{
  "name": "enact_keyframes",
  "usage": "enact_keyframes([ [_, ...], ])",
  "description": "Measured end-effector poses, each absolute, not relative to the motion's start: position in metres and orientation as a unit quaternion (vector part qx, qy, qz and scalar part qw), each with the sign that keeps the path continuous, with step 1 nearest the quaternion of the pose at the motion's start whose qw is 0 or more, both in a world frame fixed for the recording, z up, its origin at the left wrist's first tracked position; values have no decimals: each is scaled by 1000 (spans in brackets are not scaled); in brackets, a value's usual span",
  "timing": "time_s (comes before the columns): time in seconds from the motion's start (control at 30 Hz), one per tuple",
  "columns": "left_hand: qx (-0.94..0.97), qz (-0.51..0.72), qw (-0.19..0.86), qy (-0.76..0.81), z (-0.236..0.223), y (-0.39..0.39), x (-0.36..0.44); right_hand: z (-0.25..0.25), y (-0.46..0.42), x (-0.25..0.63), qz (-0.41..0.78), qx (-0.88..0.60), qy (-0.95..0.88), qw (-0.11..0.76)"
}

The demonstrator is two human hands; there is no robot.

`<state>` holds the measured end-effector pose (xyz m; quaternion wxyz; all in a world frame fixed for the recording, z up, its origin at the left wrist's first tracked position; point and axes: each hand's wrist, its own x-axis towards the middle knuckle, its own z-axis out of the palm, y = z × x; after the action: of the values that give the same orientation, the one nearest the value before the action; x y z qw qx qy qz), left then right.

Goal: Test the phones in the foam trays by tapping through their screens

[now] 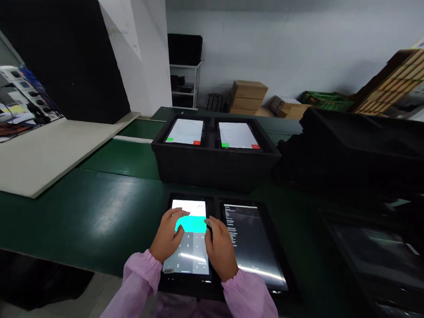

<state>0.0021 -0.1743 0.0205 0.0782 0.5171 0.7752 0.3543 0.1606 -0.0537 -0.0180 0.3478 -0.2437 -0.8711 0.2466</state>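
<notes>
Over a tablet [191,264] showing a calculator keypad and a turquoise band, my left hand [168,234] reaches with its fingers stretched out and its thumb apart. My right hand [221,249] is at the same tablet's right edge, its fingers pointing at the band and holding nothing. Whether either hand's fingertips touch the glass, I cannot tell. Beside it lies a second tablet [255,243] with a dark screen and small white text, partly behind my right hand. Both tablets sit in a black holder [215,200].
Behind them stands a black foam box [215,166] holding two tablets with white screens and green and red corners. Black cloth [354,149] and another dark tablet [385,255] are at the right. A pale board [52,155] lies left on the green table [105,209].
</notes>
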Motion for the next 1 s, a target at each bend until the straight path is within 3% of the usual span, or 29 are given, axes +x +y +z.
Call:
enact_keyframes([
  [0.23,281,517,114,801,6,-191,-28,-4,-58,164,250,-161,-898,325],
  [0.33,289,507,198,787,-1,-208,-35,7,-72,162,262,-87,-926,255],
  [0.47,356,455,217,787,-3,-222,-29,11,-87,158,260,-41,-944,197],
  [0.7,398,409,175,802,-9,-220,-26,-9,-71,161,203,-206,-892,347],
  [1.0,356,425,169,815,-9,-221,-21,-8,-74,155,177,-194,-923,281],
])
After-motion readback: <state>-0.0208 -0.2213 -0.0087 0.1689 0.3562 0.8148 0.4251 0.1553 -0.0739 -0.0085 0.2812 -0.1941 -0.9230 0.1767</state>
